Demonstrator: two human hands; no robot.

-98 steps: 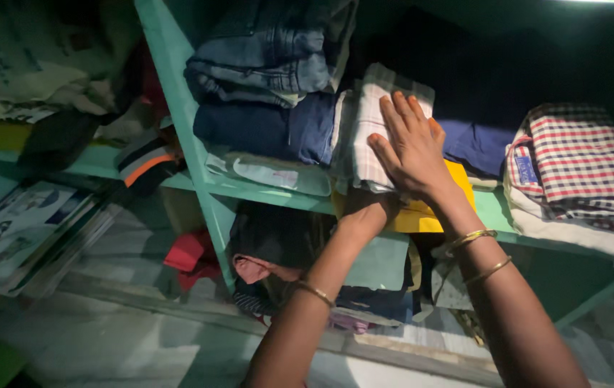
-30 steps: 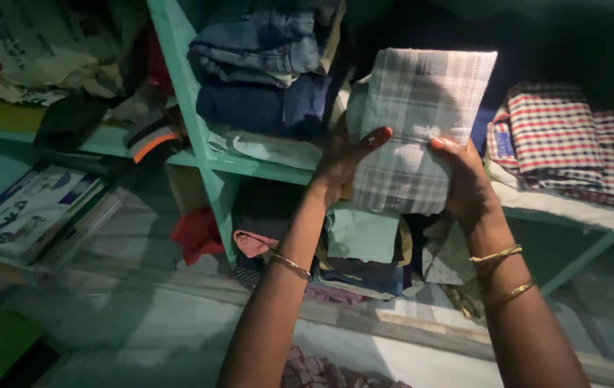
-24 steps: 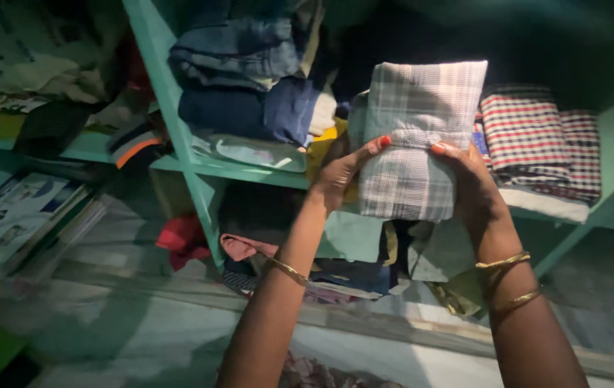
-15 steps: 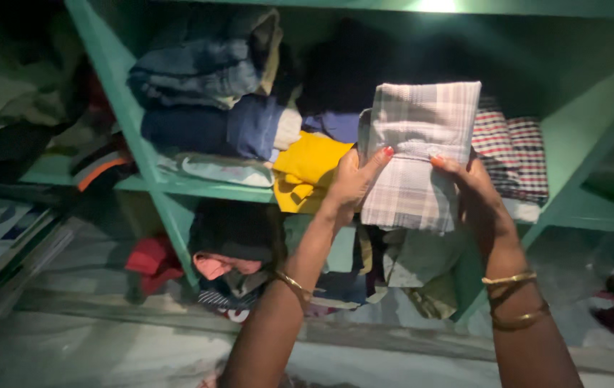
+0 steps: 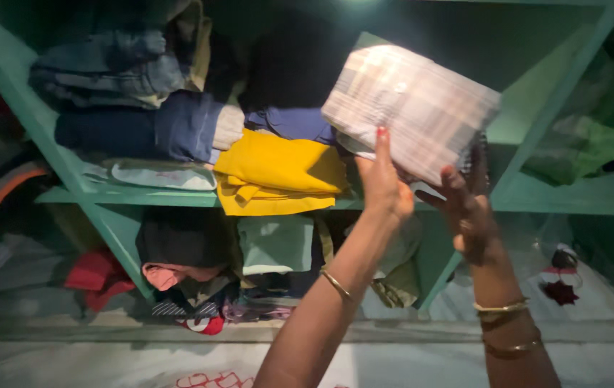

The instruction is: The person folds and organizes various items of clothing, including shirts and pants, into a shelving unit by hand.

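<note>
Folded pale checked cloth [image 5: 411, 108], tilted

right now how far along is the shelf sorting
Done: folded piles, including a yellow cloth, sit on the green shelf. In hand: both hands, left and right, hold a folded checked cloth up above that shelf. Left: setting it down; clothes below look untidy.
</note>
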